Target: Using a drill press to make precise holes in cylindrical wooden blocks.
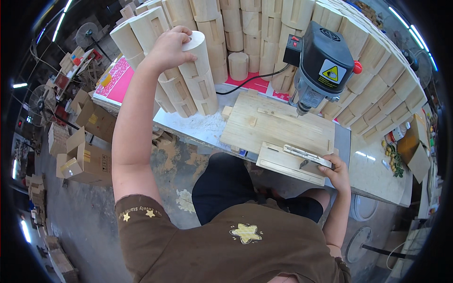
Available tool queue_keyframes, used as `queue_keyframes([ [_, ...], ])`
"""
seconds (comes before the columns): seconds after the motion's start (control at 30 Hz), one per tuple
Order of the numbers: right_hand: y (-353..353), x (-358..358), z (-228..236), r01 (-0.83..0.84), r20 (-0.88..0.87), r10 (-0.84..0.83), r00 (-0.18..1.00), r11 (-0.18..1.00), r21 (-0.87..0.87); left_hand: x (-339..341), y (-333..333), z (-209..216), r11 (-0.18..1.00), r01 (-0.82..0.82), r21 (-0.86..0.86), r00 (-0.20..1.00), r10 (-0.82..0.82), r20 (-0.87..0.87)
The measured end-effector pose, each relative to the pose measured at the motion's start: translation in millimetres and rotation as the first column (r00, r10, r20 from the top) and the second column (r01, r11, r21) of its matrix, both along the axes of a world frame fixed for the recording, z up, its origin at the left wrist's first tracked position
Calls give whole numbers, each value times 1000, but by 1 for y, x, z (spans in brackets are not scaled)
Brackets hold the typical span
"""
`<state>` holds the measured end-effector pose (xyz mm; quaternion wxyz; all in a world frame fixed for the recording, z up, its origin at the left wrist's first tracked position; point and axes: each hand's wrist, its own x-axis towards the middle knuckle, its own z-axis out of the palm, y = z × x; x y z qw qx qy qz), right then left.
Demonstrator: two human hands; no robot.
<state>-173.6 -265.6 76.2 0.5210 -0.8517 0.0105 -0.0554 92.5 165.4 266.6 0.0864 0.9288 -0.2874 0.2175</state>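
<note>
My left hand (172,49) reaches up to the far left and grips the top of a pale wooden cylinder (196,59), thumb along its side. That cylinder tops a stack of similar ones with rectangular recesses. Close to me on the right, my right hand (336,170) has its fingers closed on the end of a pale slotted piece (309,158), whose exact kind I cannot make out. The piece rests on a wooden jig board (278,162) at the bench's front edge. A flat wooden base (278,125) lies behind it, under the bench drill (325,61).
Walls of stacked wooden cylinders (295,14) curve behind the drill. A black cable (252,81) crosses the bench. One short cylinder (238,66) stands apart at the back. Cardboard boxes (89,155) sit on the floor at left, and another carton (417,148) stands at right.
</note>
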Motion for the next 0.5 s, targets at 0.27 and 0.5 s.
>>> queue_keyframes([
  [0.27,-1,-2,-4,2,-22,-1,1000,999,42,6,-6,7,983,-139,118,981,152,-118],
  [0.5,-2,-3,-1,15,-34,-15,999,1000,7,-35,-76,-17,928,245,-283,954,-178,242],
])
